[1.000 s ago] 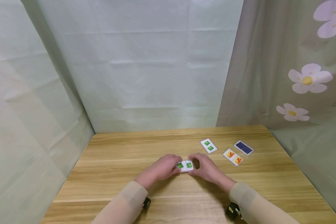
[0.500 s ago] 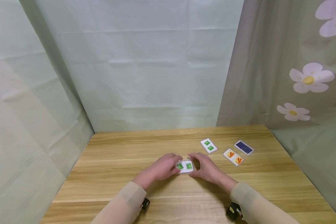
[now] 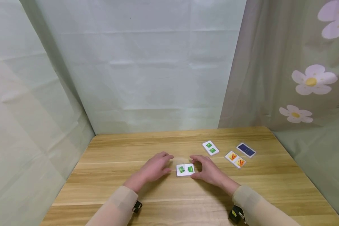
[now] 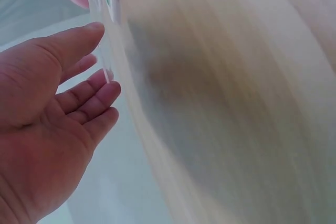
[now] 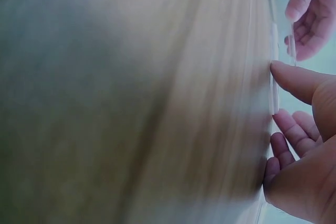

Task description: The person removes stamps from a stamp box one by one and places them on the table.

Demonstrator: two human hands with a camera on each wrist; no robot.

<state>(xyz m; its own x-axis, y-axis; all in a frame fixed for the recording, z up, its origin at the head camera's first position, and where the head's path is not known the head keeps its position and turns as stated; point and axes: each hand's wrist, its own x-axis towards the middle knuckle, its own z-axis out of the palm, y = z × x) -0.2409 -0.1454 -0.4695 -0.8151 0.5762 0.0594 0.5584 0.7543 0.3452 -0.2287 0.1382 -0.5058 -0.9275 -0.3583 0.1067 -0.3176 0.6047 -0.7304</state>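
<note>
A small stack of white cards (image 3: 185,169), its top card printed with two green squares, lies flat on the wooden table between both hands. My right hand (image 3: 207,169) holds its right end, thumb at the near edge and fingers at the far edge. My left hand (image 3: 155,168) is apart from the stack, to its left. Between its thumb and fingers it holds a thin clear plastic cover (image 4: 106,61), seen edge-on in the left wrist view. The cover is faint in the head view, slightly above and behind the cards.
To the right on the table (image 3: 124,147) lie a card with green squares (image 3: 210,147), a card with orange pictures (image 3: 235,159) and a dark blue card (image 3: 246,150). Pale cloth (image 3: 158,78) hangs behind the table, and a flowered curtain (image 3: 271,78) at the right.
My left hand has moved left, off the card stack, and the clear cover has come up with it. My right hand has stayed at the stack's right end.
</note>
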